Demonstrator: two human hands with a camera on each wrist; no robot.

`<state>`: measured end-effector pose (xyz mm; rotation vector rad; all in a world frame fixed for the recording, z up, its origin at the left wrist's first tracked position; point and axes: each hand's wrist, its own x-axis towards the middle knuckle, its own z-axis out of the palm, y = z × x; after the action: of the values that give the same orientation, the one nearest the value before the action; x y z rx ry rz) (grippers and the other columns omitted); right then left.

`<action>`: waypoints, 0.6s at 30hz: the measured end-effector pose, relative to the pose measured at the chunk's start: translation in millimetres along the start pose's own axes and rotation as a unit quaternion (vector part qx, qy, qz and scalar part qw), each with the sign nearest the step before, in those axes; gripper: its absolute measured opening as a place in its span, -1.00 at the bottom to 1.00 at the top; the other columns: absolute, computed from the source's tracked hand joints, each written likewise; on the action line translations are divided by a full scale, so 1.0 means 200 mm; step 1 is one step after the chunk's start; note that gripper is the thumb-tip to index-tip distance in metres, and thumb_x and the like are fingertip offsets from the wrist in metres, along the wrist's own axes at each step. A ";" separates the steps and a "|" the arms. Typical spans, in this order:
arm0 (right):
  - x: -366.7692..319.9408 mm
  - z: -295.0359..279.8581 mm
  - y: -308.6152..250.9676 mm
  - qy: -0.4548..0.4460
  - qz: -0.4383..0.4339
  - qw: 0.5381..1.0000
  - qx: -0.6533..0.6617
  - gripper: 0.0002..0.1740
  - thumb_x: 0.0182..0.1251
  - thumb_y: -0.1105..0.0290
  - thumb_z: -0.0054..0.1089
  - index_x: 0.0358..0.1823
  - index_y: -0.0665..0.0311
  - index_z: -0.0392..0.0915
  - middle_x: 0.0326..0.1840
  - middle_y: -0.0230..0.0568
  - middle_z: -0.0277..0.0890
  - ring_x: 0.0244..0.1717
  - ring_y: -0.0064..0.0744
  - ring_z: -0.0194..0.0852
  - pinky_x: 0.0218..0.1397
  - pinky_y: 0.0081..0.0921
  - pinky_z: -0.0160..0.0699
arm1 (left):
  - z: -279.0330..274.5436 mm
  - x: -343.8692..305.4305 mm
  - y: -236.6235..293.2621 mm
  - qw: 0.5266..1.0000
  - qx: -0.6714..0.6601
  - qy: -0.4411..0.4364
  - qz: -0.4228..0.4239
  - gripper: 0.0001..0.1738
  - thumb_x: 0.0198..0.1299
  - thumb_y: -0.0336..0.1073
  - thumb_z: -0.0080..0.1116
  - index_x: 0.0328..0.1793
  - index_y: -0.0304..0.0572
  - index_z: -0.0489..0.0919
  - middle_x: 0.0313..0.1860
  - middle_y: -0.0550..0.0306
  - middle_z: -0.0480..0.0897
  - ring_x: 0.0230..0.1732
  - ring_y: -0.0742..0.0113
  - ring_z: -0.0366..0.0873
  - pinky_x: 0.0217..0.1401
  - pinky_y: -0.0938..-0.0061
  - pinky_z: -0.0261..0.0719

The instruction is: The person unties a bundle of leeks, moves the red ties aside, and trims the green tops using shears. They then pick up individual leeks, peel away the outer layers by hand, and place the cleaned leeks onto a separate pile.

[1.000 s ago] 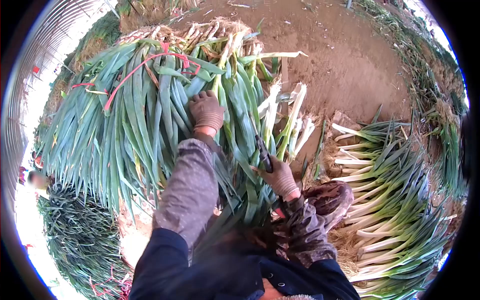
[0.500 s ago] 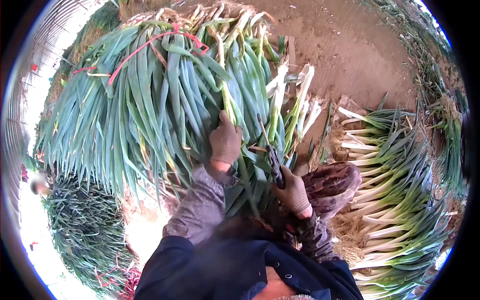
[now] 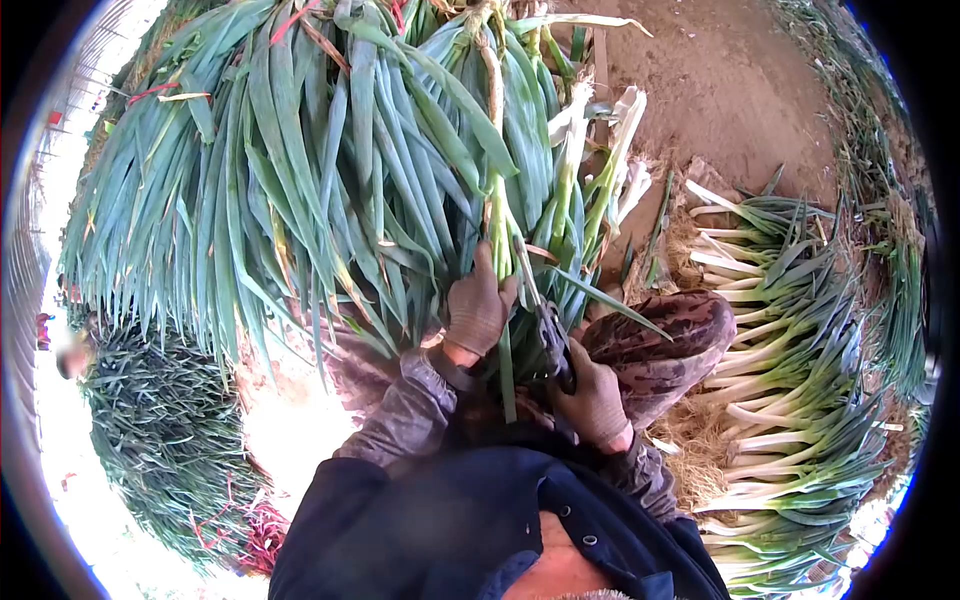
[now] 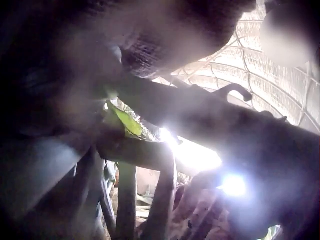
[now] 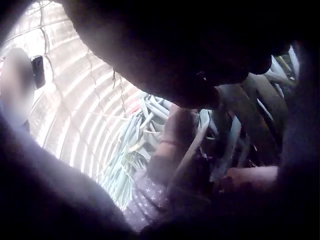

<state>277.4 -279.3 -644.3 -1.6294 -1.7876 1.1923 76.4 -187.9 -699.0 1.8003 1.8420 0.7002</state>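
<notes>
A green onion stalk (image 3: 500, 215) runs down from the big leafy pile (image 3: 300, 150) to my gloved left hand (image 3: 479, 312), whose fingers are curled round its green part in the head view. My gloved right hand (image 3: 591, 397) grips the dark handle of a bladed tool (image 3: 552, 335); its thin blade points up beside the stalk, close to the left hand. Whether the blade touches the stalk I cannot tell. Long leaves hang below the left hand. The left wrist view is dark, with leaves (image 4: 127, 195); the right wrist view shows the left sleeve (image 5: 145, 197) and leaves.
Trimmed onions with white stems (image 3: 745, 380) lie in a long row at the right. Several pale stalks (image 3: 615, 160) stand right of the pile. A bent knee (image 3: 665, 345) is beside the right hand. Another dark green heap (image 3: 170, 440) lies at lower left, with red ties (image 3: 262, 530).
The left hand has come off the pile's leaves and down towards my body, gripping a stalk. The tool and right hand have moved slightly down and right. The pile sits higher in view.
</notes>
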 end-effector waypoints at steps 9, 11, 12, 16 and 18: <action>0.31 0.09 0.00 0.045 -0.035 0.996 -0.066 -0.56 0.22 0.29 0.24 0.13 0.21 0.44 -0.41 0.20 0.59 -0.32 0.30 0.60 -0.23 0.11 0.54 | -0.06 0.01 0.00 0.999 -0.012 -0.028 -0.020 -0.31 0.21 -0.23 0.23 0.37 -0.29 0.17 -0.41 -0.37 0.62 -0.34 -0.42 0.60 -0.26 -0.18 0.52; 0.36 0.09 -0.01 0.048 -0.033 0.996 -0.067 -0.55 0.23 0.29 0.23 0.13 0.23 0.43 -0.39 0.21 0.60 -0.30 0.30 0.60 -0.22 0.11 0.54 | -0.07 0.02 0.00 0.999 -0.009 -0.032 -0.024 -0.33 0.21 -0.24 0.24 0.35 -0.28 0.18 -0.39 -0.37 0.63 -0.32 -0.42 0.60 -0.26 -0.18 0.51; 0.37 0.09 -0.01 0.050 -0.038 0.996 -0.069 -0.55 0.22 0.29 0.24 0.13 0.23 0.43 -0.39 0.21 0.60 -0.30 0.30 0.61 -0.21 0.11 0.55 | -0.08 0.02 0.00 0.999 -0.012 -0.032 -0.017 -0.34 0.21 -0.24 0.24 0.34 -0.27 0.19 -0.37 -0.37 0.63 -0.32 -0.42 0.60 -0.25 -0.18 0.51; 0.48 0.11 0.00 0.063 -0.039 0.995 -0.066 -0.49 0.19 0.27 0.27 0.17 0.24 0.42 -0.39 0.22 0.60 -0.29 0.32 0.61 -0.20 0.09 0.56 | -0.09 0.02 0.02 1.000 -0.029 -0.008 0.002 -0.38 0.22 -0.22 0.24 0.31 -0.22 0.22 -0.33 -0.35 0.65 -0.29 -0.43 0.60 -0.24 -0.18 0.51; 0.55 0.10 0.00 0.073 -0.040 0.992 -0.095 -0.46 0.17 0.25 0.29 0.18 0.24 0.42 -0.39 0.22 0.61 -0.29 0.32 0.61 -0.20 0.08 0.56 | -0.09 0.03 0.02 0.999 -0.024 -0.019 -0.018 -0.39 0.24 -0.20 0.23 0.31 -0.19 0.22 -0.32 -0.34 0.65 -0.29 -0.42 0.60 -0.25 -0.17 0.51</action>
<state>238.4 -180.1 -680.1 -1.6837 -1.9001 0.8681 68.3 -183.1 -683.0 1.7347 1.8132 0.6853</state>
